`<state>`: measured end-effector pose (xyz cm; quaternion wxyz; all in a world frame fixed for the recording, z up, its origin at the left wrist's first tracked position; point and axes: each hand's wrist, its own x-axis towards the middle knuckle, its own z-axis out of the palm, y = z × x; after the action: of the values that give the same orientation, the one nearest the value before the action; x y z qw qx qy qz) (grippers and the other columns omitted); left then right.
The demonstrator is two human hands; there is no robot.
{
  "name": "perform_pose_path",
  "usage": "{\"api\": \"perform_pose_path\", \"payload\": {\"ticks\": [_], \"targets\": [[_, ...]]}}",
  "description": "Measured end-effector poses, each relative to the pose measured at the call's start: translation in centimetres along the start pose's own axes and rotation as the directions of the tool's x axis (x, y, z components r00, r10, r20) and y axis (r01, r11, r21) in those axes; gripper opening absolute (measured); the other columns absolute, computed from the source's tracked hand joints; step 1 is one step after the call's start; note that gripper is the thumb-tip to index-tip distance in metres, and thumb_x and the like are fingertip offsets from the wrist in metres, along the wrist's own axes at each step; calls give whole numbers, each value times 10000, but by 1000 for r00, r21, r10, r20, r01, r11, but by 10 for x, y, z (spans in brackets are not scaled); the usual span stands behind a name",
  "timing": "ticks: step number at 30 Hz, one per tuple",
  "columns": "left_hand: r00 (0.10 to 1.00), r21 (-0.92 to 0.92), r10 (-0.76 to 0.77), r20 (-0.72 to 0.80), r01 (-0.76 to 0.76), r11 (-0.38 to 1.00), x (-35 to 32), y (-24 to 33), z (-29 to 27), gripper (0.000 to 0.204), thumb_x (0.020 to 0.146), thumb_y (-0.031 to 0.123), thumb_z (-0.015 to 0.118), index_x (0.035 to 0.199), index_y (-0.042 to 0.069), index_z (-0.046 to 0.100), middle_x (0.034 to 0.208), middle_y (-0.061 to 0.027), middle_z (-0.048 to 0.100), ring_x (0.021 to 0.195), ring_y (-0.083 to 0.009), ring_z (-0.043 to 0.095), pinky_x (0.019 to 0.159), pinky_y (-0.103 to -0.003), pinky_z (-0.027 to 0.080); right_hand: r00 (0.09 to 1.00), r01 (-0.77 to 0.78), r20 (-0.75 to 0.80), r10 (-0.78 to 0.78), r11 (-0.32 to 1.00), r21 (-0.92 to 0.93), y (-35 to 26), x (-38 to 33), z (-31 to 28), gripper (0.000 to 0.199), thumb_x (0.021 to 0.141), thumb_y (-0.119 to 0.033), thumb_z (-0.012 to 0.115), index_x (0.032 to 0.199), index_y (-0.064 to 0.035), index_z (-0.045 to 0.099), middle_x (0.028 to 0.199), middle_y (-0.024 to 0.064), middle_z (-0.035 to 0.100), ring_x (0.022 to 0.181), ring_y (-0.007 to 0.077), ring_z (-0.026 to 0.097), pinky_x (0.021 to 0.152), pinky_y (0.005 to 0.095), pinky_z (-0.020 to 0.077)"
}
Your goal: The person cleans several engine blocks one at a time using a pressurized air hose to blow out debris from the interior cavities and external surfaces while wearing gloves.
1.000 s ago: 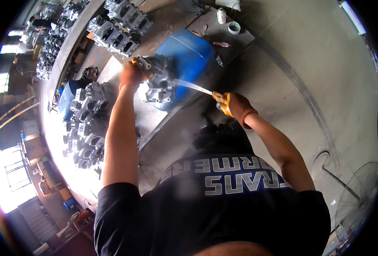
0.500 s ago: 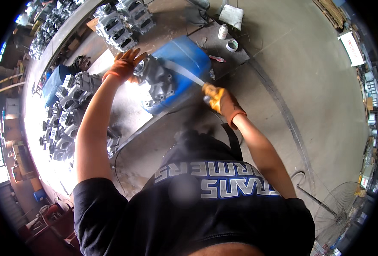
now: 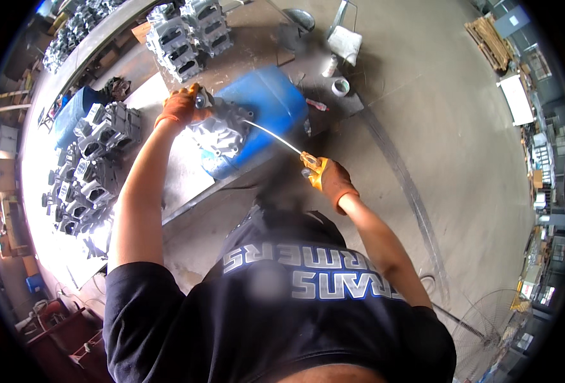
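A silvery-grey metal casting with openings and bolt bosses rests on a curved blue plastic drum-like support on the bench. My left hand, in an orange glove, is closed round the casting's far-left end; its fingertips are partly hidden. My right hand, in an orange and yellow glove, grips the near end of a long thin metal rod. The rod's far tip meets the right side of the casting; whether it enters an opening is too small to tell.
More castings stand in rows at the left, and others at the back. A white spray can and a tape roll sit by the bench's right corner. A wire-caged fan stands at lower right.
The rod, blurred before, now shows sharply and points at the casting's side. My right hand sits slightly lower. My left fingers, spread before, now wrap the casting, which looks turned.
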<state>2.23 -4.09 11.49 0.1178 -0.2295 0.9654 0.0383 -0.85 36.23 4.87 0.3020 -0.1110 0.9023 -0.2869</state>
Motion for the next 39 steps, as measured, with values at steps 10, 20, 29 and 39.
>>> {"api": "perform_pose_path", "payload": {"ticks": [10, 20, 29, 39], "targets": [[998, 2, -11, -61, 11, 1000, 4, 10, 10, 932, 603, 523, 715, 1378, 126, 381, 1282, -147, 523, 1188, -327, 510, 957, -441, 414, 981, 110, -175, -79, 979, 173, 22, 41, 10, 285, 813, -253, 684, 1037, -83, 641, 915, 104, 682, 788, 247, 629, 716, 339, 491], [796, -439, -606, -1, 544, 715, -24, 49, -2, 870, 707, 584, 661, 1389, 133, 365, 1328, -142, 500, 1250, -313, 457, 989, -410, 406, 997, 76, -7, -82, 956, -283, -14, -14, -25, 352, 779, -327, 694, 1054, -113, 644, 943, 150, 675, 856, 350, 630, 725, 393, 489], [789, -462, -199, 581, 118, -879, -52, -26, 171, 856, 832, 668, 441, 1442, 109, 221, 1448, -214, 321, 1255, -386, 397, 1039, -589, 176, 890, 411, 134, -435, 643, -646, -99, -52, -15, 337, 745, -379, 694, 962, -126, 644, 838, 147, 681, 786, 332, 663, 702, 409, 520], [955, -764, -296, -17, -204, -613, -23, 25, 147, 484, 876, 346, 612, 1256, 74, 488, 1216, -117, 575, 1076, -265, 587, 911, -440, 508, 971, 154, -18, -238, 682, -715, -42, -34, -49, 324, 723, -336, 728, 971, -154, 626, 842, 115, 684, 821, 313, 665, 717, 416, 518]]}}
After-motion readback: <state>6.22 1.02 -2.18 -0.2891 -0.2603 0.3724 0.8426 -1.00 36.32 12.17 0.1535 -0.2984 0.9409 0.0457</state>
